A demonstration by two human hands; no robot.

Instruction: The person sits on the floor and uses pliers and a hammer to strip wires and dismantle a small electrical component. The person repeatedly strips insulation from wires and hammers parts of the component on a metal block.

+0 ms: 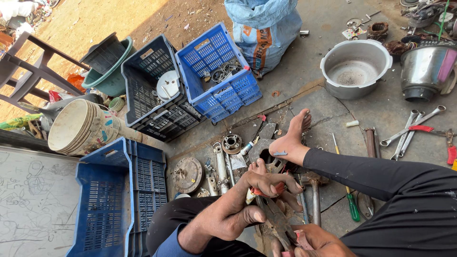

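Nearest the lens, left hand [238, 209] has its fingers [278, 181] curled tight over a red-handled tool [266, 191]. Pliers [276, 221] run long-axis from 11 to 5 o'clock into the right hand [314, 242], fingers wrapped round the rubbery grips. Rusty steel, gritty concrete floor [304, 76]; green-handled screwdriver [351, 202] at 3 o'clock.

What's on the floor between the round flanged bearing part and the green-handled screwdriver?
Head view: the person's bare foot lies between the flanged bearing part and the green-handled screwdriver, beside a flat grey metal piece.
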